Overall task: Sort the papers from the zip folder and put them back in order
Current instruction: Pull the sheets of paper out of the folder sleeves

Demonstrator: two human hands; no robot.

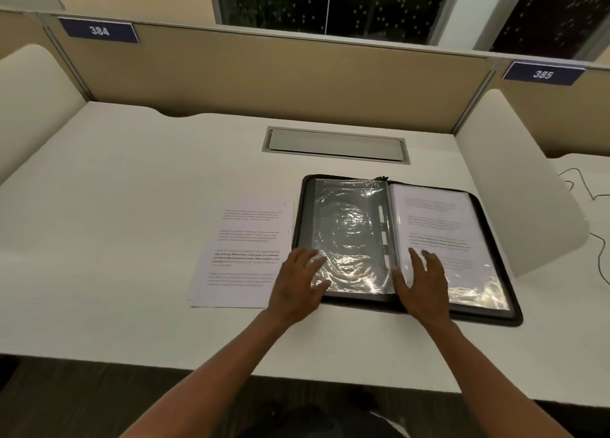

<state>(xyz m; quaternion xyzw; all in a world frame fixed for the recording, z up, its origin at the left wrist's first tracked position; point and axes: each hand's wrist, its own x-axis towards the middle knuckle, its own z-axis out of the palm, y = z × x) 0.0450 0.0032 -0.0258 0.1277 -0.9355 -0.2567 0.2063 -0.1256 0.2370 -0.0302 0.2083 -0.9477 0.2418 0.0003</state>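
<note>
Operator: Status of black zip folder (495, 226)?

Technician: It lies open on the white desk (132, 206), toward the right edge. Left hand (298, 282) rests flat, fingers straight, on the empty clear plastic sleeve (350, 236). Right hand (422, 280) rests flat on the filled sleeve's printed page (435, 219). Neither hand grips anything.

Operator: Risks?

Technician: The loose printed sheets (244, 252) lie just left of the folder; a sweeping forearm could probably scatter them. The slick sleeve may crease when a sheet enters.

The tabletop (115, 206) lay bare left of the loose papers (244, 252) and behind the open zip folder (406, 246). Side dividers (515, 186) and the rear partition (264, 74) bounded access. A recessed cable hatch (336, 145) sat flush behind the folder.
</note>
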